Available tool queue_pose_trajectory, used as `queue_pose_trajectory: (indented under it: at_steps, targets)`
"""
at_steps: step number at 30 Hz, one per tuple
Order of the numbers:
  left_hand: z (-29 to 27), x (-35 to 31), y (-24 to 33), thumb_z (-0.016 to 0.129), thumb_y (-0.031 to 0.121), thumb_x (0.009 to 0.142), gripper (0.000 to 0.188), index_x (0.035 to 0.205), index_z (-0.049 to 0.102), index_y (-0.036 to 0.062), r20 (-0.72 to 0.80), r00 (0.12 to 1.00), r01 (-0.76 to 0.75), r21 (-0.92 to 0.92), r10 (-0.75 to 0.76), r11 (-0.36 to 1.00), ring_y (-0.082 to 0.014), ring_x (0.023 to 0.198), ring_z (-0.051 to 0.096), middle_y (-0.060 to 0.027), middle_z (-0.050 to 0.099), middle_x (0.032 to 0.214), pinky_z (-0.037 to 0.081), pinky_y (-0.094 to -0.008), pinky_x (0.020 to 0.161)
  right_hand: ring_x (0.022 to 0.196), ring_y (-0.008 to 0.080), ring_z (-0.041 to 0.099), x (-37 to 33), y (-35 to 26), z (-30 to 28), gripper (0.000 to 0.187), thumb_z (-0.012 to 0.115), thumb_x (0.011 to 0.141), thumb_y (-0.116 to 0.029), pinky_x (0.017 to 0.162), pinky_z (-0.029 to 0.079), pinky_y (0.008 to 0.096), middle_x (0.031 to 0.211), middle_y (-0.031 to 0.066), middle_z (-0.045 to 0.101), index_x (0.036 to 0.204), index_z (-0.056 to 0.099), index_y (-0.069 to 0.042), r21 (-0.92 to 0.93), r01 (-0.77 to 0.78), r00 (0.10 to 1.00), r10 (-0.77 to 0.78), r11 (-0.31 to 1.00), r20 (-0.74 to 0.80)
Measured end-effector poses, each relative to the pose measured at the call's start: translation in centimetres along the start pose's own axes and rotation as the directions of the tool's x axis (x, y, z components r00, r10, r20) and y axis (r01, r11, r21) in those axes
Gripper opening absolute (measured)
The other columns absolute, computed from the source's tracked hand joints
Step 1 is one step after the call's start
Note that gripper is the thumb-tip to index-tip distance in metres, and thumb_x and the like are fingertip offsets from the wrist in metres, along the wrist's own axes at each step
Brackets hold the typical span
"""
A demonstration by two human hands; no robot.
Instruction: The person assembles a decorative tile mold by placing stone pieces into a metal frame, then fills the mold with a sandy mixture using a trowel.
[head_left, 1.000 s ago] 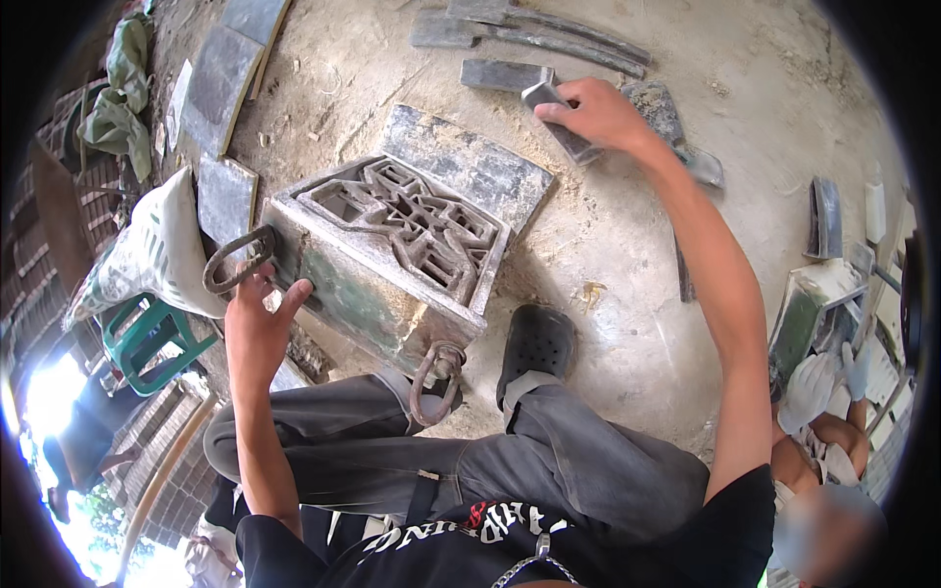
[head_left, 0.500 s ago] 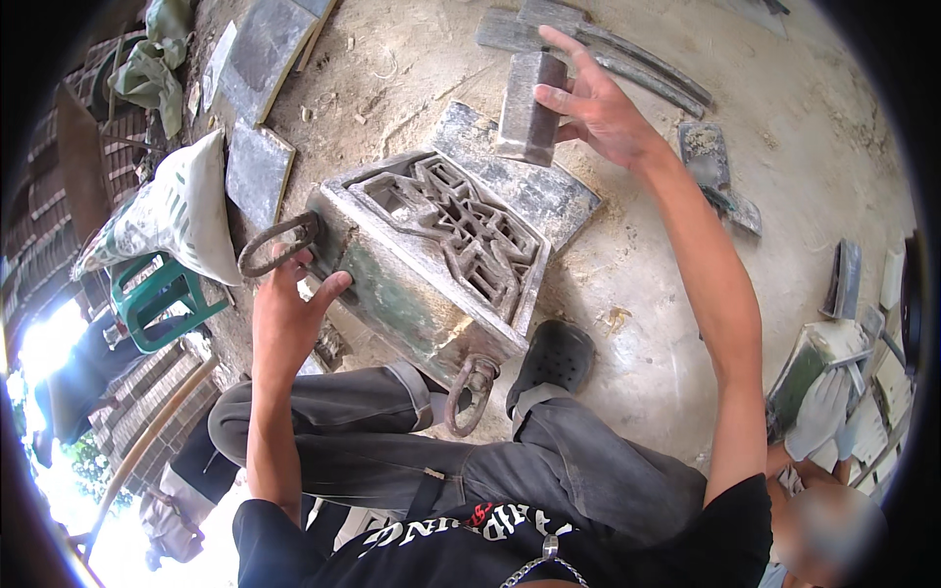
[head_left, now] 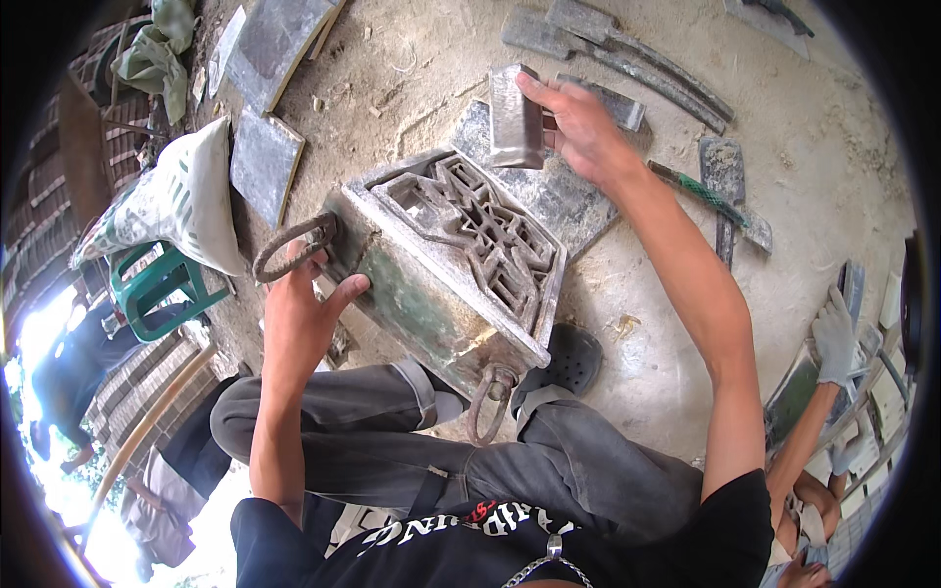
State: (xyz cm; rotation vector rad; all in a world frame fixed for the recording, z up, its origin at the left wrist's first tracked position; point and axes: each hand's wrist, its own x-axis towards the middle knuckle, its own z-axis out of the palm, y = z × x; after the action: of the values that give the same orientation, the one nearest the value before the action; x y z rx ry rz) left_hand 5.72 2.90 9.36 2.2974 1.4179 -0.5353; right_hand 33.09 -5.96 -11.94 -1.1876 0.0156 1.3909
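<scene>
Past the box (head_left: 441, 272) stretches the right hand (head_left: 586, 134); it clasps a block (head_left: 515, 120).

You wear a black short-sleeved T-shirt (head_left: 461, 568) with white and red lettering (head_left: 421, 533) across the chest, a silver chain (head_left: 531, 566) (a shiny metal piece joins it), faded grey trousers (head_left: 598, 461) with turned-up cuffs (head_left: 421, 392), and a black, perforated clog (head_left: 573, 359).

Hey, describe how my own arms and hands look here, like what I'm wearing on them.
Your left hand and right hand are ungloved. Your forearms are uncovered, with no watch or bracelet showing. Short black sleeves cover your upper arms.
</scene>
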Motion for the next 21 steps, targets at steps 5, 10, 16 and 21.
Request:
queue_pose_trajectory:
  at_steps: [5, 10, 16, 21]
  targets:
    - [-0.1, 0.1, 0.0, 0.081, 0.031, 0.078, 0.066, 0.129, 0.049, 0.0027, -0.008, 0.999, -0.044, 0.020, 0.044, 0.999, -0.0379, 0.102, 0.062, -0.0178, 0.063, 0.105, 0.048, -0.0459, 0.086, 0.094, 0.0268, 0.068, -1.6, 0.7, -0.9, 0.050, 0.067, 0.091, -0.019, 0.076, 0.063, 0.0321, 0.109, 0.0192, 0.060, 0.128, 0.046, 0.006, 0.188, -0.192, 0.976, 0.168, 0.963, 0.136]
    - [-0.1, 0.2, -0.2, 0.080, 0.032, 0.078, 0.066, 0.129, 0.049, 0.0041, 0.005, 0.998, -0.058, 0.045, 0.058, 0.997, -0.0378, 0.100, 0.062, -0.0170, 0.063, 0.105, 0.047, -0.0456, 0.084, 0.099, 0.0256, 0.067, -2.2, 1.7, -2.1, 0.065, 0.069, 0.086, -0.005, 0.075, 0.064, 0.0294, 0.115, 0.0255, 0.057, 0.139, 0.035, 0.010, 0.031, -0.146, 0.981, 0.140, 0.989, 0.135]
    - [-0.2, 0.1, -0.4, 0.080, 0.033, 0.080, 0.064, 0.127, 0.049, 0.0028, 0.003, 0.997, -0.071, 0.013, 0.071, 0.997, -0.0388, 0.099, 0.061, -0.0178, 0.062, 0.105, 0.047, -0.0455, 0.083, 0.083, 0.0209, 0.070, -4.3, 1.1, -3.2, 0.070, 0.075, 0.084, -0.015, 0.072, 0.059, 0.0276, 0.113, 0.0231, 0.063, 0.140, 0.038, 0.005, -0.602, -0.003, 0.996, -0.053, 0.799, -0.075]
    - [0.0, 0.3, -0.7, 0.080, 0.034, 0.080, 0.065, 0.126, 0.048, 0.0003, -0.004, 0.997, -0.076, 0.028, 0.076, 0.997, -0.0404, 0.100, 0.061, -0.0192, 0.062, 0.104, 0.046, -0.0461, 0.084, 0.077, 0.0186, 0.067, -5.0, -0.1, -3.6, 0.050, 0.071, 0.088, -0.035, 0.065, 0.052, 0.0319, 0.097, 0.0143, 0.067, 0.128, 0.057, -0.008, -0.867, 0.083, 0.955, -0.287, 0.491, -0.071]
